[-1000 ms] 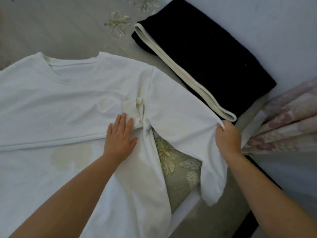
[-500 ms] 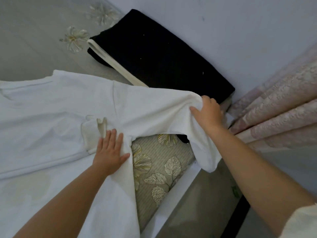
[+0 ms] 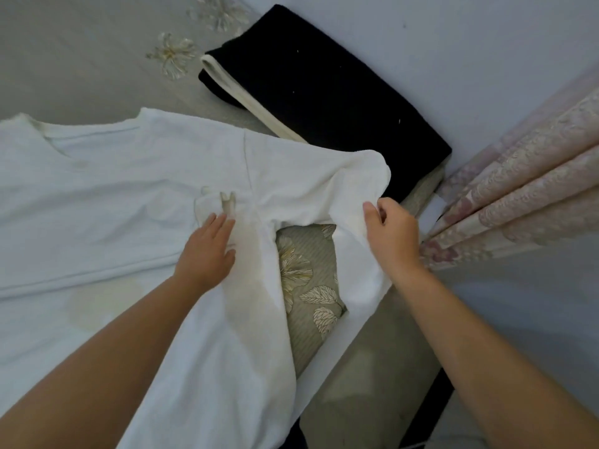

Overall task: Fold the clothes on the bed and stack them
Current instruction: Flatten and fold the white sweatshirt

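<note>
A white T-shirt (image 3: pixel 113 202) lies spread flat across the bed, collar at the upper left. My left hand (image 3: pixel 207 251) presses flat on it near the armpit, fingers straight. My right hand (image 3: pixel 389 231) grips the edge of the right sleeve (image 3: pixel 350 183), which is lifted and curled over toward the shirt body. A folded black garment with a cream band (image 3: pixel 311 89) lies beyond the sleeve, near the wall.
The bed cover (image 3: pixel 304 280) is grey-green with a leaf print and shows under the sleeve. The bed's edge runs along the lower right. A pale wall (image 3: pixel 470 43) stands behind, and pink patterned curtains (image 3: pixel 525 196) hang at the right.
My right hand has drawn the sleeve back from the black garment toward the shirt body, and the sleeve now curls over. My left hand keeps pressing at the armpit.
</note>
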Motion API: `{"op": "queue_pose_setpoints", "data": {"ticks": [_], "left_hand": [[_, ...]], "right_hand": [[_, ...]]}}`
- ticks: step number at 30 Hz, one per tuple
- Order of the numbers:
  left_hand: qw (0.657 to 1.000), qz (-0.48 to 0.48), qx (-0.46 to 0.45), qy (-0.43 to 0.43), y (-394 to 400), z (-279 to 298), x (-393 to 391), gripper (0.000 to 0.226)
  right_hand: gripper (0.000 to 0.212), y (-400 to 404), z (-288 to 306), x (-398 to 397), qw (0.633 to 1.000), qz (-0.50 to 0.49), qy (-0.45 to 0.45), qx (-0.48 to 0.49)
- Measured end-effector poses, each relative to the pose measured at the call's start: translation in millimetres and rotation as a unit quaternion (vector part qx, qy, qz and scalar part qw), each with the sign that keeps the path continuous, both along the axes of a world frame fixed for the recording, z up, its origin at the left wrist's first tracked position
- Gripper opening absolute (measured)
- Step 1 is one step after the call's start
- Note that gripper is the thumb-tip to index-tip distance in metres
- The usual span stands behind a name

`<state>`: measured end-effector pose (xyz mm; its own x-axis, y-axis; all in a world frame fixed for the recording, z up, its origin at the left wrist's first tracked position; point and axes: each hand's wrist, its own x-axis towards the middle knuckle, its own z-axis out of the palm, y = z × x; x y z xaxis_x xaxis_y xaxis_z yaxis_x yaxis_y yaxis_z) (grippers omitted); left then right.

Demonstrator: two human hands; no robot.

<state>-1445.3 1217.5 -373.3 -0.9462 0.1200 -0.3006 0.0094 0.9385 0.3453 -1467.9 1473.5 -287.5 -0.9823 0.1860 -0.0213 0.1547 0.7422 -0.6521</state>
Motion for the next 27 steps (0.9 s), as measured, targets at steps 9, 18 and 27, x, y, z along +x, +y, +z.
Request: {"op": "queue_pose_setpoints", "data": {"ticks": [9,18,27], "left_hand": [[0.967,0.247,0.059,0.019,-186.4,38.0,131.6,0.032],[0.964,0.258,0.06,0.006,-258.6,8.2,198.2,0.047],[0.997,0.061,-0.008,0.04,-165.7,-28.1,140.6,0.081]], "right_hand": [[0.015,-234.2,35.6,2.4,0.96,0.137,-0.113,-0.214],[0.031,-300.4,-47.0,74.0,0.924,0.343,-0.142,0.094],[0.032,-251.9,-72.7,44.0,0.92,0.328,0.002,0.215]]}}
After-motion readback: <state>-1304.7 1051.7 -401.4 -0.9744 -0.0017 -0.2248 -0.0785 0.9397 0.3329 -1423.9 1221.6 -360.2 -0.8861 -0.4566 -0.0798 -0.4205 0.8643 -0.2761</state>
